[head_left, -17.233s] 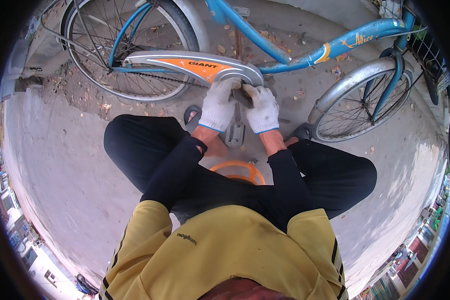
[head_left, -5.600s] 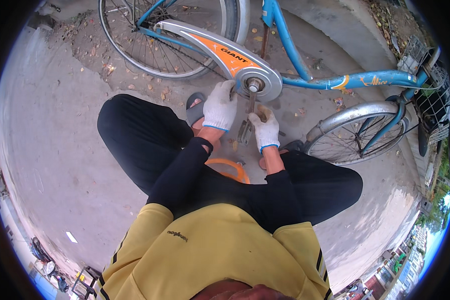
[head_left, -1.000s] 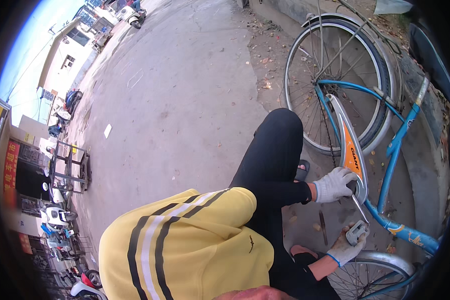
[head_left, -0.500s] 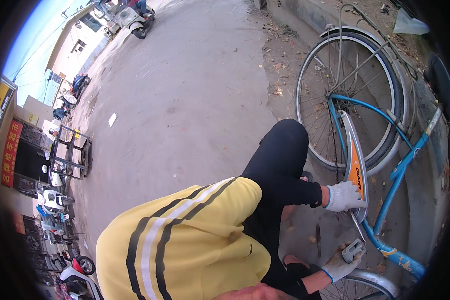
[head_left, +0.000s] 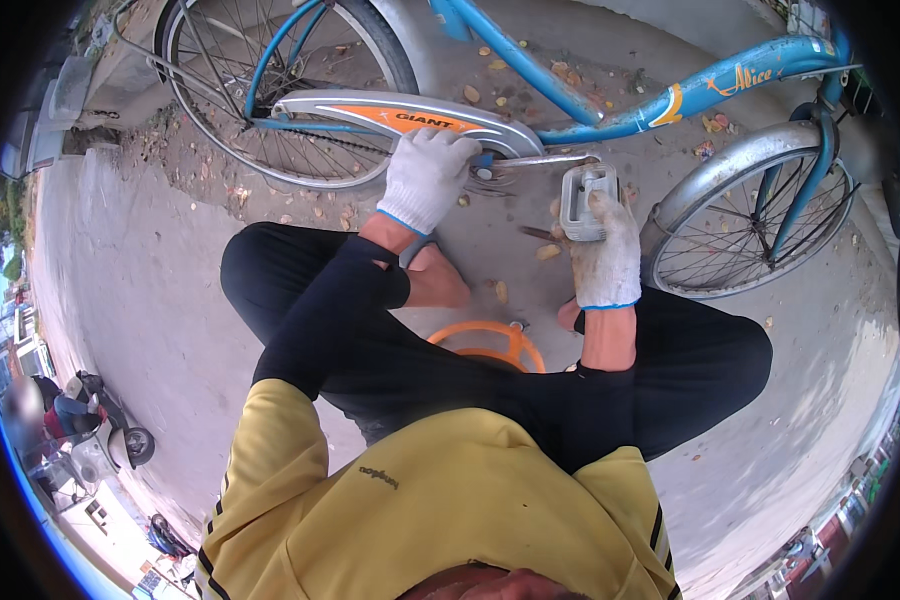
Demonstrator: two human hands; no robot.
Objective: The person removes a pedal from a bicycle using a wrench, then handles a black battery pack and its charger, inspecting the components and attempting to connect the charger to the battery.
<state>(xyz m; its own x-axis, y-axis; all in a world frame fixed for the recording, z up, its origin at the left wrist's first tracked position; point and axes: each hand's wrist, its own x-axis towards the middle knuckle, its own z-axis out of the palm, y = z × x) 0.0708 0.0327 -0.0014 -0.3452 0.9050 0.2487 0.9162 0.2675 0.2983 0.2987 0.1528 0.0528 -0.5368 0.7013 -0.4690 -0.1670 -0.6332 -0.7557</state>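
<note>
A blue bicycle point(head_left: 555, 80) stands side-on in front of me, with a silver-and-orange chain guard point(head_left: 355, 114). My left hand point(head_left: 426, 172), in a white knit glove, curls against the guard's crank end; what its fingers hold is hidden, with a small blue piece beside them. My right hand point(head_left: 607, 255), gloved and stained, is closed on a silver pedal point(head_left: 580, 200) at the end of a crank arm point(head_left: 540, 162) lying level toward the front wheel. The rear wheel point(head_left: 193, 100) is at upper left, the front wheel point(head_left: 715, 240) at right.
An orange ring-shaped stool part point(head_left: 507, 342) shows between my legs. A rusty bar point(head_left: 538, 232) and dry leaves lie below the crank. A concrete kerb runs behind the bicycle. At far left, a person point(head_left: 70, 408) is on a light scooter point(head_left: 110, 450).
My view has swung back onto the bicycle. Since 5.6 seconds ago the crank has turned from downward to level, my right hand taking the pedal. The scooter and rider have come nearer along the road.
</note>
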